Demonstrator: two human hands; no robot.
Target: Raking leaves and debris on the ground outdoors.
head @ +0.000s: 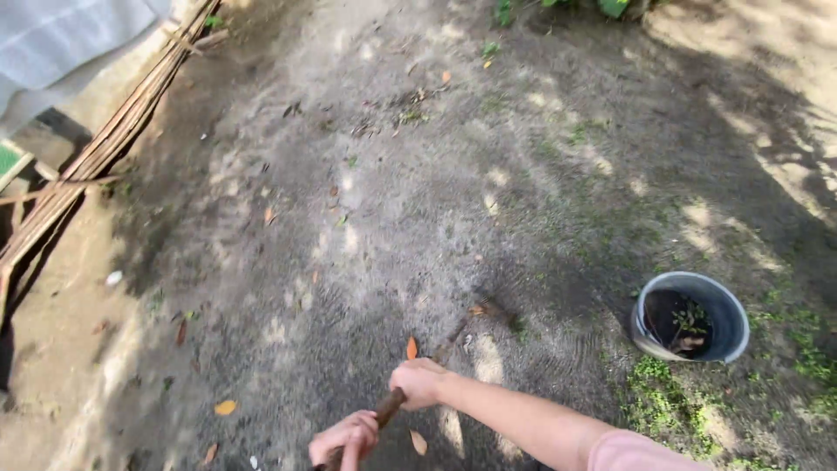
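Bare dirt yard, dappled shade, fallen leaves scattered; I judge I'm mid-sweep, so next the stroke needs to drag leaves toward me. My right hand clenches the broom handle higher up, left hand grips its near end at 7 o'clock; blurred broom head lies at 1 o'clock from the right hand; grey bucket at 3 o'clock, well apart.

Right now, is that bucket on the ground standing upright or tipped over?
Upright, perhaps leaning slightly. The bucket shows its round open mouth to the camera from above, with dark debris and a few green leaves resting inside.
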